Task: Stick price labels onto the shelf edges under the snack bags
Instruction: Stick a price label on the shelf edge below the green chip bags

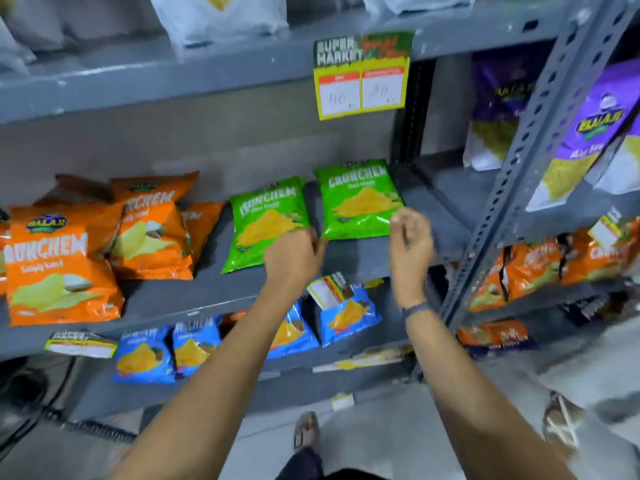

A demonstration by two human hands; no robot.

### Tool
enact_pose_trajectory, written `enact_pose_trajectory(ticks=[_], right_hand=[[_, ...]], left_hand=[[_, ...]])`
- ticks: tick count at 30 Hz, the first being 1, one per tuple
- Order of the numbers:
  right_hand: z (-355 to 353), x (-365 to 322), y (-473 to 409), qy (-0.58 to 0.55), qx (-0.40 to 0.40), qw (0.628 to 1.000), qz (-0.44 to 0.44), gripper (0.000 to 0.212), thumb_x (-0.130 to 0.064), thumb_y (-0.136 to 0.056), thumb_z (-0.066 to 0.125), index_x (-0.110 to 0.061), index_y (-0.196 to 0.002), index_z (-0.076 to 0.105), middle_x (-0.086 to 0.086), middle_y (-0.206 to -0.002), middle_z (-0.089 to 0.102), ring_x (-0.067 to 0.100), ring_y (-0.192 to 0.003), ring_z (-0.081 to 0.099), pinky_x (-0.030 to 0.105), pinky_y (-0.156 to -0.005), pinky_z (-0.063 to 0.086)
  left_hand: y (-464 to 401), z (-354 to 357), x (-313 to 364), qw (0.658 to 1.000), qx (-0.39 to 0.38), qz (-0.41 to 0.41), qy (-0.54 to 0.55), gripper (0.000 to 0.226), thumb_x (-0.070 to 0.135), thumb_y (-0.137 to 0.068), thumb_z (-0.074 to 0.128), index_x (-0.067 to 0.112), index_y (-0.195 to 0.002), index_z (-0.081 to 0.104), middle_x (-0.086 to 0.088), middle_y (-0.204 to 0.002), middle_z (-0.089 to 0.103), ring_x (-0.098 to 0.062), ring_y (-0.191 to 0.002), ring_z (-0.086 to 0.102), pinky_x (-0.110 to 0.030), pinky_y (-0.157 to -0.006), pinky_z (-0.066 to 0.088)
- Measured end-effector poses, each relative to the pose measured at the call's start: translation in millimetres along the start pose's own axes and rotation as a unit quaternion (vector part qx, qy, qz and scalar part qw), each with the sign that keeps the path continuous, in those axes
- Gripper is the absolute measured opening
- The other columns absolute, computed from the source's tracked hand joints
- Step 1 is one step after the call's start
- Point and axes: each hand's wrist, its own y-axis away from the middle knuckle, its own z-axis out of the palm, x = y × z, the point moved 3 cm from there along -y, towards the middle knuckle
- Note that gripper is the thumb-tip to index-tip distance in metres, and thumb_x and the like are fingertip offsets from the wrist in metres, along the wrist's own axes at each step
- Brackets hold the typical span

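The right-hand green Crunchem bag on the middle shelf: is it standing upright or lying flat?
Lying flat. The green bag shows its whole printed front facing up and rests on the grey shelf, its lower edge near the shelf's front.

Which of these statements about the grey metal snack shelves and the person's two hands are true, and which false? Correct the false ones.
1. A yellow-bordered price label hangs from the upper shelf edge. True.
2. The two green snack bags stand on the floor. False: they lie on the middle grey metal shelf.
3. The left hand is by the near edge of the green bags. True.
4. The blue snack bags are above the orange snack bags. False: they are one shelf lower.
5. The right hand wears a thick glove. False: it is bare, with a dark wristband.
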Motion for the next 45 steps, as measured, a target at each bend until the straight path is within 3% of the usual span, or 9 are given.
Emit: enact_pose_trajectory(ticks=[5,8,14,19,23,27,32,38,45], right_hand=[[8,112,71,0.108,-0.118,0.945,0.285,0.016,-0.007,-0.095,0.046,-0.005,-0.084,0.058,0.017,-0.087,0.051,0.012,-0.075,0.053,0.023,-0.067,0.041],[20,125,90,0.042,-0.192,0.885,0.421,0.019,-0.019,-0.099,0.041,-0.012,-0.115,0.049,0.007,-0.101,0.047,0.015,-0.090,0.051,0.021,-0.052,0.040],[26,134,73,0.042,-0.258,0.876,0.405,0.018,-0.021,-0.097,0.046,-0.010,-0.086,0.053,0.011,-0.080,0.047,0.013,-0.068,0.046,0.024,-0.054,0.044],[18,131,61,0.005,-0.331,0.832,0.445,0.014,-0.019,-0.098,0.044,-0.013,-0.089,0.054,0.003,-0.076,0.057,0.011,-0.070,0.053,0.022,-0.065,0.046],[11,128,43,0.091,-0.355,0.861,0.352,0.023,-0.016,-0.093,0.055,-0.013,-0.070,0.057,-0.003,-0.061,0.059,-0.003,-0.054,0.054,0.020,-0.059,0.044],[4,121,33,0.293,-0.336,0.888,0.116,0.018,-0.024,-0.081,0.070,-0.013,-0.068,0.064,-0.010,-0.058,0.058,-0.004,-0.052,0.052,0.013,-0.054,0.039],[12,107,37,0.539,-0.313,0.764,-0.164,0.022,-0.035,-0.061,0.080,-0.018,-0.059,0.066,0.000,-0.063,0.067,0.024,-0.070,0.063,0.031,-0.066,0.041],[24,105,35,0.640,-0.321,0.663,-0.218,0.028,-0.035,-0.048,0.084,-0.020,-0.055,0.061,-0.003,-0.056,0.065,0.020,-0.060,0.062,0.029,-0.062,0.041],[19,93,29,0.549,-0.317,0.739,-0.230,0.034,-0.032,-0.056,0.084,-0.014,-0.057,0.056,0.004,-0.057,0.060,0.025,-0.054,0.061,0.029,-0.054,0.046]], left_hand=[[8,75,-15,0.989,-0.134,0.028,-0.047,0.037,0.040,-0.095,0.051,0.011,-0.117,0.053,-0.015,-0.122,0.059,-0.033,-0.118,0.051,-0.044,-0.088,0.050],[0,92,-15,0.982,-0.151,0.062,-0.093,0.044,0.042,-0.096,0.049,0.011,-0.127,0.046,-0.014,-0.130,0.053,-0.032,-0.125,0.045,-0.043,-0.093,0.047],[-23,104,-5,0.974,-0.133,0.138,-0.118,0.028,0.030,-0.099,0.044,0.013,-0.112,0.062,-0.011,-0.115,0.067,-0.031,-0.109,0.060,-0.035,-0.082,0.051],[-32,107,-6,0.972,-0.172,0.118,-0.111,0.026,0.025,-0.099,0.043,0.014,-0.106,0.065,-0.011,-0.111,0.070,-0.033,-0.105,0.064,-0.035,-0.082,0.052],[-19,102,-9,0.978,-0.175,0.094,-0.069,0.034,0.033,-0.102,0.035,0.013,-0.105,0.063,-0.013,-0.109,0.069,-0.034,-0.102,0.064,-0.037,-0.077,0.052],[3,99,-18,0.975,-0.150,0.120,-0.116,0.032,0.036,-0.102,0.036,0.019,-0.111,0.062,-0.008,-0.107,0.070,-0.032,-0.099,0.064,-0.033,-0.074,0.051],[9,119,-23,0.951,-0.197,0.102,-0.213,0.027,0.026,-0.098,0.047,0.010,-0.099,0.069,-0.010,-0.103,0.073,-0.030,-0.096,0.068,-0.021,-0.060,0.037],[0,124,-19,0.955,-0.200,0.073,-0.206,0.016,0.011,-0.094,0.053,0.014,-0.098,0.068,-0.005,-0.103,0.073,-0.027,-0.093,0.070,-0.028,-0.076,0.052],[-4,120,-23,0.964,-0.168,0.064,-0.194,0.019,0.017,-0.097,0.050,0.014,-0.094,0.068,-0.007,-0.098,0.073,-0.029,-0.090,0.069,-0.027,-0.065,0.042]])
